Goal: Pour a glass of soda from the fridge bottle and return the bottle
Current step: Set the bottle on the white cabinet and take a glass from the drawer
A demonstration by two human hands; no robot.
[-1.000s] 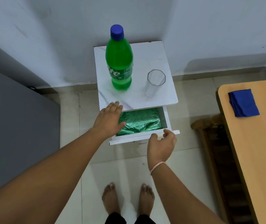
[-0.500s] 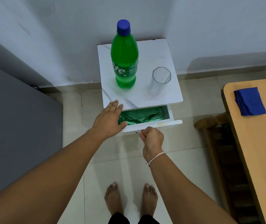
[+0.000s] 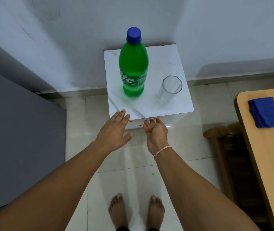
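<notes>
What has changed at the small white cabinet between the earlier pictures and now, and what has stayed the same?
The drawer has been pushed shut, hiding the green foil packet. The right hand pushed it in; its fingertips touch the front. The left hand stays open at the cabinet top's edge. Bottle, glass and blue cloth are unmoved.

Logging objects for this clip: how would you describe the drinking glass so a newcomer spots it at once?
Find the small white marble-patterned cabinet against the wall. On its top, right of the green soda bottle and standing apart from it, is the glass. It is the only clear, empty, faceted thing there; the bottle is green and blue-capped.
</notes>
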